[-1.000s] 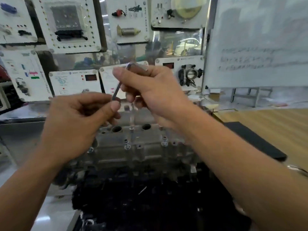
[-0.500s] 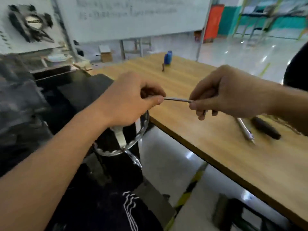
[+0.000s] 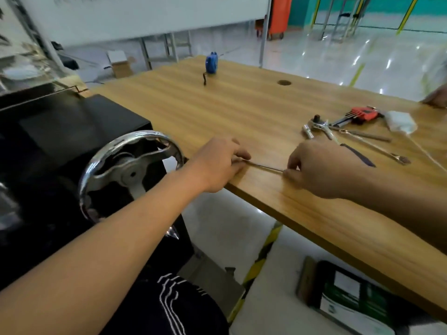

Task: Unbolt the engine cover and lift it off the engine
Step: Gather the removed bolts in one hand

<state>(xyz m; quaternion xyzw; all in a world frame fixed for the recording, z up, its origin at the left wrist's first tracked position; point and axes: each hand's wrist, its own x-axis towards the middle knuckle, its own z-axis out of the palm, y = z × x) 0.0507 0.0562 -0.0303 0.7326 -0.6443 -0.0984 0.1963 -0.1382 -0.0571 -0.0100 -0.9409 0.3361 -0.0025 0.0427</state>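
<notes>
— Rod (image 3: 264, 167)?
— Pinched at both ends by left hand (image 3: 217, 163) and right hand (image 3: 319, 170); axis left-right, over surface (image 3: 242, 105) edge.
— Cover?
— Out of view; presumably leftward, past the handwheel (image 3: 130, 170). Left hand nearer.

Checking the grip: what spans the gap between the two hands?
A thin metal rod, its ends pinched by the left hand and the right hand, seen in the head view.
</notes>
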